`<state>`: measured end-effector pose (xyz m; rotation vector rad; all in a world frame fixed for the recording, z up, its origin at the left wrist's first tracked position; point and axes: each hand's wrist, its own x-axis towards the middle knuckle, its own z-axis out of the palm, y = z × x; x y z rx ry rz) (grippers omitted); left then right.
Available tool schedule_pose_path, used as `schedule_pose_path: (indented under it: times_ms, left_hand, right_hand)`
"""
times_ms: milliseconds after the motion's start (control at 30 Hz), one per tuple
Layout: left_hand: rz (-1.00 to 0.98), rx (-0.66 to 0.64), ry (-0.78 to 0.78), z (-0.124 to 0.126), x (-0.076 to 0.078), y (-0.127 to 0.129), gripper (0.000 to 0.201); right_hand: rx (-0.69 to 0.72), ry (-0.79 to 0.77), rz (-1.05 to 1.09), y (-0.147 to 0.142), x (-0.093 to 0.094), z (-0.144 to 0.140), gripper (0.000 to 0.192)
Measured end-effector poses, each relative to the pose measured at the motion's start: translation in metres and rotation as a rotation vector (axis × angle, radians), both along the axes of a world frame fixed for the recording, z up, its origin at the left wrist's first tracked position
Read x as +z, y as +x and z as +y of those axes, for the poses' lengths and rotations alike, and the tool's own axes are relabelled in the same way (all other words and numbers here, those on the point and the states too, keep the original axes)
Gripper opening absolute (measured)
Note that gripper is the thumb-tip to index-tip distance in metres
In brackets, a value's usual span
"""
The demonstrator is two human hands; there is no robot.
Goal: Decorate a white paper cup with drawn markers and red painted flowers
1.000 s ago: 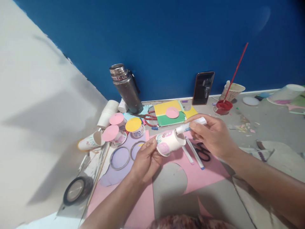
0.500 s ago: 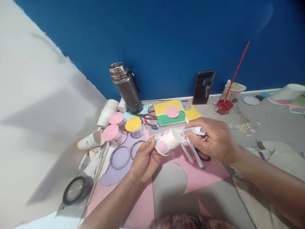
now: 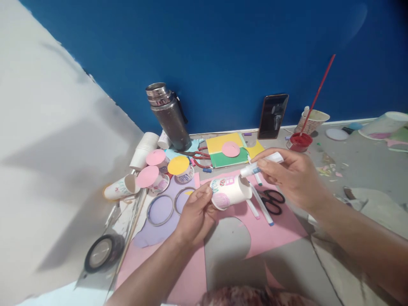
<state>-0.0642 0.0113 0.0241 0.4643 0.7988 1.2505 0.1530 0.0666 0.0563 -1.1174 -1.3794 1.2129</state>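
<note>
My left hand (image 3: 199,212) is wrapped round the base end of a white paper cup (image 3: 232,193) drawn on in purple, pink and teal. The cup lies tilted, its mouth facing right. Between the fingers of my right hand (image 3: 287,174) is a white glue tube (image 3: 270,160), its tip at the cup's upper rim; whether the two touch I cannot tell. Below the right hand, a marker with a blue end (image 3: 264,210) and black-handled scissors (image 3: 273,202) lie on pink paper (image 3: 280,233). The scissors' blades are hidden.
Left stand small cups topped with pink (image 3: 148,177) and yellow (image 3: 178,166) discs, near stacked cups (image 3: 145,148). Tape rings (image 3: 160,210) lie on purple paper. At the wall are a steel flask (image 3: 170,121), a phone (image 3: 273,117) and a red pot (image 3: 299,142) with a stick.
My right hand has lifted and moved right with the glue tube, uncovering the scissors. The cup has turned in my left hand, its mouth now lower and more to the right.
</note>
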Motion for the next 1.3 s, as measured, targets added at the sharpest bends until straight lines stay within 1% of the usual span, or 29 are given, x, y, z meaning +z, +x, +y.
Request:
schedule_pose_path:
  times_ms: [67, 167, 300, 367, 400, 467, 533, 600, 633, 667, 767, 867, 933, 1033, 1133, 1200, 1300]
  left_hand:
    - [-0.009, -0.008, -0.008, 0.000, 0.001, 0.000, 0.039]
    - [0.005, -0.031, 0.026, 0.000, 0.001, -0.001, 0.039]
    - [0.084, -0.043, 0.106, -0.001, -0.002, -0.003, 0.038]
    - [0.145, -0.048, 0.153, -0.002, -0.005, -0.005, 0.040]
    - [0.179, -0.051, 0.177, -0.003, -0.006, -0.005, 0.041]
    - [0.249, -0.057, 0.221, -0.004, -0.010, -0.007, 0.043]
    - [0.315, -0.064, 0.252, -0.005, -0.012, -0.009, 0.046]
    - [0.379, -0.074, 0.282, -0.006, -0.013, -0.010, 0.049]
    - [0.413, -0.081, 0.298, -0.007, -0.013, -0.011, 0.050]
    - [0.448, -0.085, 0.314, -0.007, -0.013, -0.011, 0.051]
    - [0.522, -0.074, 0.368, -0.011, -0.011, -0.010, 0.050]
    - [0.518, -0.072, 0.402, -0.014, -0.011, -0.010, 0.048]
    - [0.478, -0.081, 0.391, -0.015, -0.011, -0.010, 0.047]
    - [0.366, -0.077, 0.333, -0.012, -0.012, -0.011, 0.045]
    - [0.225, -0.032, 0.262, -0.007, -0.011, -0.010, 0.040]
    - [0.140, 0.015, 0.208, -0.004, -0.008, -0.008, 0.040]
    - [0.044, 0.052, 0.132, 0.001, -0.004, -0.006, 0.050]
  right_hand:
    - [-0.007, 0.055, -0.068, 0.000, 0.002, 0.000, 0.018]
    - [-0.036, 0.153, -0.194, 0.000, 0.008, -0.001, 0.011]
    - [-0.072, 0.217, -0.265, 0.002, 0.014, -0.002, 0.014]
    - [-0.042, 0.262, -0.300, 0.003, 0.016, -0.004, 0.013]
    - [-0.003, 0.294, -0.324, 0.003, 0.018, -0.005, 0.013]
    - [0.108, 0.402, -0.389, 0.003, 0.019, -0.008, 0.012]
    - [0.176, 0.572, -0.475, 0.003, 0.019, -0.010, 0.012]
    - [0.162, 0.736, -0.557, 0.004, 0.018, -0.010, 0.011]
    - [0.147, 0.780, -0.585, 0.004, 0.017, -0.010, 0.012]
    - [0.133, 0.792, -0.600, 0.005, 0.017, -0.009, 0.012]
    - [0.097, 0.708, -0.584, 0.007, 0.019, -0.006, 0.012]
    - [0.054, 0.538, -0.521, 0.009, 0.023, -0.002, 0.013]
    - [0.035, 0.411, -0.479, 0.010, 0.024, 0.001, 0.013]
    - [0.018, 0.258, -0.405, 0.011, 0.022, 0.006, 0.015]
    - [0.040, 0.133, -0.309, 0.009, 0.017, 0.010, 0.017]
    - [0.055, 0.084, -0.272, 0.007, 0.013, 0.011, 0.018]
    - [0.014, 0.117, -0.191, 0.006, 0.006, 0.013, 0.019]
